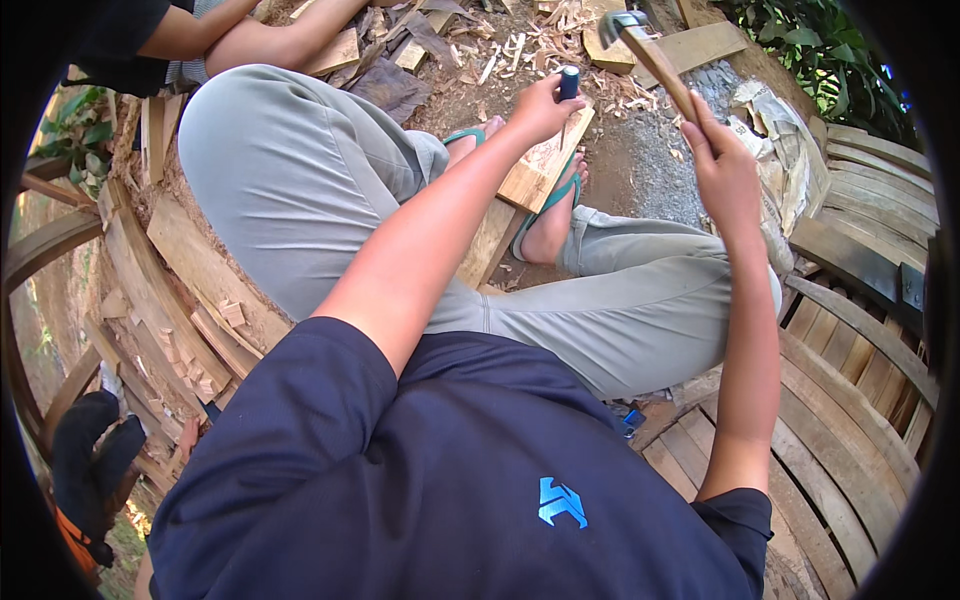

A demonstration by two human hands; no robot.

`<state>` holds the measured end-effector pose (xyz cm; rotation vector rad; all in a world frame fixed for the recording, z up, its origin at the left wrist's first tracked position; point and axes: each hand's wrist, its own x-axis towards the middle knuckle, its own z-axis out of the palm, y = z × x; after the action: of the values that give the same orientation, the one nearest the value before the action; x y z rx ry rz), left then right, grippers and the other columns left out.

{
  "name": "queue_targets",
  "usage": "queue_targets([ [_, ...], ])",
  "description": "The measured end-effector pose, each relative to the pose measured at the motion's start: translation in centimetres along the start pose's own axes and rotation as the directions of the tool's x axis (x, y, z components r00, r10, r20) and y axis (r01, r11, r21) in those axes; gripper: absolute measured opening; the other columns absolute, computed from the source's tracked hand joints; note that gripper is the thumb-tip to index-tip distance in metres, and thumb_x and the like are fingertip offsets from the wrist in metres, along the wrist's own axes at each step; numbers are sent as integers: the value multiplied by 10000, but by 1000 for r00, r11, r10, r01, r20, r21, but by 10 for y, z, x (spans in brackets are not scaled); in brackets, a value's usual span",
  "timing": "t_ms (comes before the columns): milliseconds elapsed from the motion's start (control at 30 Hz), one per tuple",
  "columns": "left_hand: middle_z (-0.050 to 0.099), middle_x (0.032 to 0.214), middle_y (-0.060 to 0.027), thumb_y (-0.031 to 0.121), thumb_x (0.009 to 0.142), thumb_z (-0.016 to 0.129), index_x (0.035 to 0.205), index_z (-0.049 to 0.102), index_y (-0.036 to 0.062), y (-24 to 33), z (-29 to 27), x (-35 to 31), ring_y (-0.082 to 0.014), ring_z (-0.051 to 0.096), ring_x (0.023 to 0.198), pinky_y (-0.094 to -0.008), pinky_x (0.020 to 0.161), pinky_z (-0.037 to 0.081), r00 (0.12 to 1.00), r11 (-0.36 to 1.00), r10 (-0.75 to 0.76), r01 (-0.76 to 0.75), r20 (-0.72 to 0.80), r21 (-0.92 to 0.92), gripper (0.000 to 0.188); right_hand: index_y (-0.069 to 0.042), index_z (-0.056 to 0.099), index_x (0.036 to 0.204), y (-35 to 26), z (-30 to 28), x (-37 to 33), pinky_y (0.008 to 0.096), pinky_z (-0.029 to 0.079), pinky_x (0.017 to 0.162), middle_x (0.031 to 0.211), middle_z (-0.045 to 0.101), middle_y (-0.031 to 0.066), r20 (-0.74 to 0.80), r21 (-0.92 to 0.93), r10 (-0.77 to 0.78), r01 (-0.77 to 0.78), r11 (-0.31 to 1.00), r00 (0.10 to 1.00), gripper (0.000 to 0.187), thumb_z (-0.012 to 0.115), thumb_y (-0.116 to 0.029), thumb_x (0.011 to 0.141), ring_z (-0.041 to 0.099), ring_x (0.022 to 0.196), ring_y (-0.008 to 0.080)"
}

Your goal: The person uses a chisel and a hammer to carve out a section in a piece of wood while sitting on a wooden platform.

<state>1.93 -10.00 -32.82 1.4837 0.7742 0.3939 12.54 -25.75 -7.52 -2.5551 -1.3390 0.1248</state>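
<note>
My left hand (543, 110) is closed around the dark handle of a chisel (569, 82), which stands about upright on a wooden block (535, 182). The chisel's blade is hidden by my fingers. Chipped, rough marks show on the block's upper face between my sandalled feet. Raised to the right, my right hand (722, 160) grips the wooden shaft of a hammer (658, 65). The hammer's metal head is up and to the right of the chisel, apart from it. Another piece of wood (490, 240) lies beneath the block, close to my legs.
Wood shavings (500, 55) and offcuts litter the ground ahead. At the top left another person's arms (270, 45) rest near the scraps. Torn sacking (775, 130) lies on gravel to the right, beside slatted wood (880, 190). Long boards (160, 290) lean at the left.
</note>
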Motion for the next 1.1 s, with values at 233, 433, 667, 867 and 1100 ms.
queue_targets([
  [233, 781, 1012, -97, 184, 889, 817, 1140, 715, 43, 8, 2, -6, -145, 728, 927, -318, 829, 549, 1000, 1000, -6, 6, 19, -15, 305, -293, 630, 1412, -31, 11, -10, 472, 538, 788, 1090, 724, 157, 183, -217, 135, -94, 972, 974, 416, 627, -355, 1001, 708, 955, 363],
  [433, 780, 1000, -90, 227, 850, 858, 1153, 708, 39, 27, 5, -13, -143, 719, 910, -310, 842, 541, 995, 998, 19, -26, 103, 59, 387, -269, 651, 1396, -33, 9, -41, 450, 535, 758, 981, 714, 117, 145, -175, 99, -73, 982, 985, 423, 677, -278, 974, 703, 890, 335],
  [667, 790, 953, -73, 275, 775, 919, 1151, 786, 110, 14, 5, -9, -122, 706, 836, -291, 792, 536, 993, 997, -26, 35, 114, -69, 432, -271, 652, 1400, -46, 6, -66, 451, 523, 728, 977, 717, 123, -13, 45, 136, -136, 990, 991, 435, 696, -266, 967, 706, 850, 330],
  [867, 781, 895, -45, 278, 758, 928, 1066, 819, 117, 34, 2, -13, -87, 645, 762, -290, 717, 517, 982, 997, -73, 75, 171, -2, 364, -264, 668, 1385, -45, 14, -70, 423, 521, 707, 941, 725, 120, -3, -90, 340, -339, 937, 940, 429, 709, -250, 958, 702, 809, 294],
  [1100, 791, 944, -72, 311, 690, 958, 1122, 804, 118, 16, 14, -6, -122, 703, 796, -296, 768, 538, 975, 999, -48, 48, 216, 4, 498, -239, 666, 1388, -40, 18, -81, 405, 515, 694, 937, 721, 112, 5, -58, 312, -312, 948, 950, 437, 715, -226, 954, 702, 803, 287],
])
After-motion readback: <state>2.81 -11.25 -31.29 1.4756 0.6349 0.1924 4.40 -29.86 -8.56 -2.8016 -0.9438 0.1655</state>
